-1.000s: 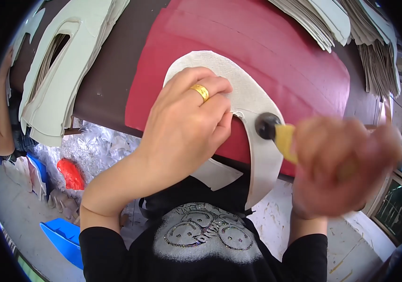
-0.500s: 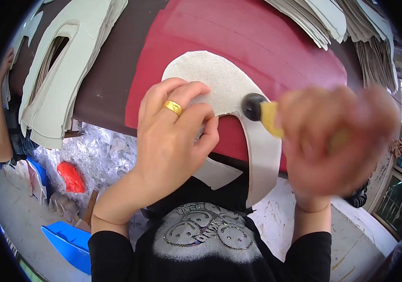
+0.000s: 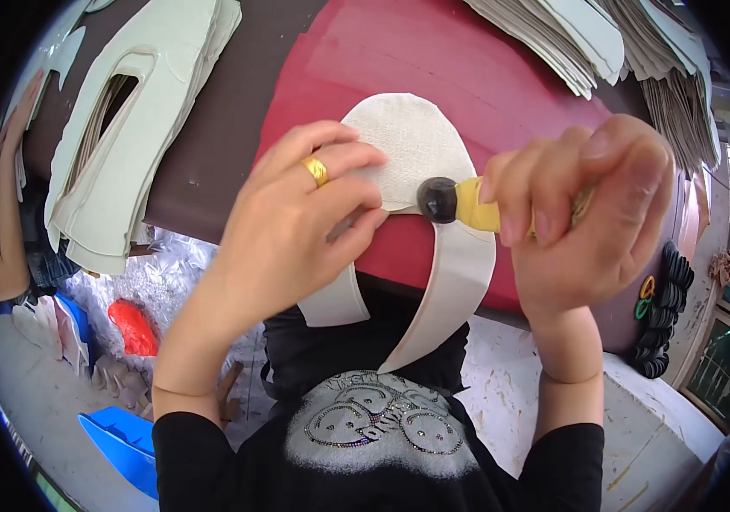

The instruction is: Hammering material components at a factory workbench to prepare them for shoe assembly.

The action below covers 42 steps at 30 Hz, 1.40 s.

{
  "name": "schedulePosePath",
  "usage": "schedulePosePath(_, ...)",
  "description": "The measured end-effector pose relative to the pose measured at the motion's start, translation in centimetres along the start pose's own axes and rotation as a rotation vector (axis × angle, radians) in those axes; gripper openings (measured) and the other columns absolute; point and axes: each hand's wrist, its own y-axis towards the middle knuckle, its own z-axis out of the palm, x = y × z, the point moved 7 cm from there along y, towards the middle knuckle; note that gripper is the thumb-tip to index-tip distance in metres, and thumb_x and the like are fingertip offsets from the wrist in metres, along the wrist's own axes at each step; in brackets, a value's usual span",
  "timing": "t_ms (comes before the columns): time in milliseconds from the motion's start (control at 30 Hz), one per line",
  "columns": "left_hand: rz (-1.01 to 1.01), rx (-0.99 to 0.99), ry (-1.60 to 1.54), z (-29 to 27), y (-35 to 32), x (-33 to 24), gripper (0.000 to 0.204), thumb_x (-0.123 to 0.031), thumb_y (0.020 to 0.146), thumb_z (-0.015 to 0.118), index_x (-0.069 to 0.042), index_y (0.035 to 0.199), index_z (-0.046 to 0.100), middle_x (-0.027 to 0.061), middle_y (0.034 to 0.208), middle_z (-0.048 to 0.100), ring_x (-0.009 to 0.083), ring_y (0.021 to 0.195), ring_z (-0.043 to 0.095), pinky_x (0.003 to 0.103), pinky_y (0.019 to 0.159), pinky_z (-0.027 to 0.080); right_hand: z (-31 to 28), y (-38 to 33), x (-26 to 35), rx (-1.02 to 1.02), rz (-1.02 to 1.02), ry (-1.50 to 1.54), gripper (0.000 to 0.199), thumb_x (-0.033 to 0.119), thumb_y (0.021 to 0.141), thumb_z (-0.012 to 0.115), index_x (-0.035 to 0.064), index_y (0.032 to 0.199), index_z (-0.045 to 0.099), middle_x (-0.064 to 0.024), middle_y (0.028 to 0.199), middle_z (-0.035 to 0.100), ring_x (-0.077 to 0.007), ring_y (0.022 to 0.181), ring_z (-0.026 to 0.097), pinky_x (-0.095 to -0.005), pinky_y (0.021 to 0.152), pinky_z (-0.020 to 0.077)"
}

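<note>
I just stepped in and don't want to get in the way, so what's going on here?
A person has the left hand on a pale, U-shaped piece, which lies partly on a red sheet, its two legs reaching past the table edge. The right hand grips a tool with a yellow handle and a rounded black head. That head is at the piece's inner edge; whether it touches is hard to tell. Stacks of pale pieces lie at left and upper right.

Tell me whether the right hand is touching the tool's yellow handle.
Touching: the head view shows the right hand wrapped around the yellow handle.
</note>
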Motion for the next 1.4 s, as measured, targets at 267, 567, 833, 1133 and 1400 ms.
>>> schedulePosePath(267, -0.149, -0.130, -0.064, 0.1, -1.3, 0.5, 0.012, 0.002, 0.068, 0.070, -0.006, 0.073, 0.062, 0.0017, 0.106, 0.067, 0.0242, 0.110, 0.058, 0.033, 0.088, 0.049, 1.3, 1.4, 0.2, -0.027, 0.219, -0.185, 0.020, 0.024, 0.105, 0.031, 0.0141, 0.101, 0.048, 0.0041, 0.054, 0.034, -0.0070, 0.043, 0.033, -0.0259, 0.044, 0.0331)
schedulePosePath(567, -0.086, -0.229, 0.076, -0.3, -1.9, 0.1, 0.014, 0.002, 0.067, 0.070, -0.005, 0.075, 0.062, 0.0032, 0.104, 0.066, 0.0246, 0.106, 0.058, 0.032, 0.086, 0.049, 1.6, 1.1, 1.3, 0.061, 0.011, -0.097, 0.023, 0.026, 0.105, 0.028, 0.0151, 0.104, 0.048, 0.0047, 0.055, 0.034, -0.0084, 0.043, 0.034, -0.0266, 0.046, 0.0354)
schedulePosePath(833, -0.105, -0.258, 0.068, -0.7, -2.2, 0.1, 0.015, 0.001, 0.067, 0.069, -0.005, 0.079, 0.061, 0.0040, 0.106, 0.064, 0.0263, 0.106, 0.058, 0.033, 0.086, 0.049, 1.5, 0.8, 1.5, 0.072, -0.014, -0.147, 0.027, 0.028, 0.106, 0.026, 0.0149, 0.100, 0.049, 0.0048, 0.057, 0.034, -0.0079, 0.042, 0.034, -0.0263, 0.048, 0.0381)
schedulePosePath(1133, -0.026, -0.130, 0.083, -0.2, -0.5, 0.2, 0.017, 0.003, 0.068, 0.072, -0.006, 0.080, 0.066, 0.0026, 0.109, 0.065, 0.0231, 0.108, 0.058, 0.031, 0.088, 0.049, 0.0, 0.8, -0.1, -0.012, -0.034, -0.148, 0.031, 0.030, 0.107, 0.025, 0.0146, 0.095, 0.049, 0.0049, 0.058, 0.034, -0.0070, 0.041, 0.034, -0.0255, 0.051, 0.0413)
schedulePosePath(1400, -0.099, -0.195, 0.020, -0.6, -0.4, 0.5, 0.015, 0.001, 0.070, 0.069, -0.006, 0.083, 0.065, 0.0044, 0.106, 0.064, 0.0247, 0.107, 0.058, 0.032, 0.085, 0.049, 0.5, 1.1, -0.1, -0.053, 0.031, -0.124, 0.029, 0.028, 0.107, 0.026, 0.0145, 0.096, 0.049, 0.0049, 0.055, 0.034, -0.0071, 0.040, 0.035, -0.0257, 0.048, 0.0391)
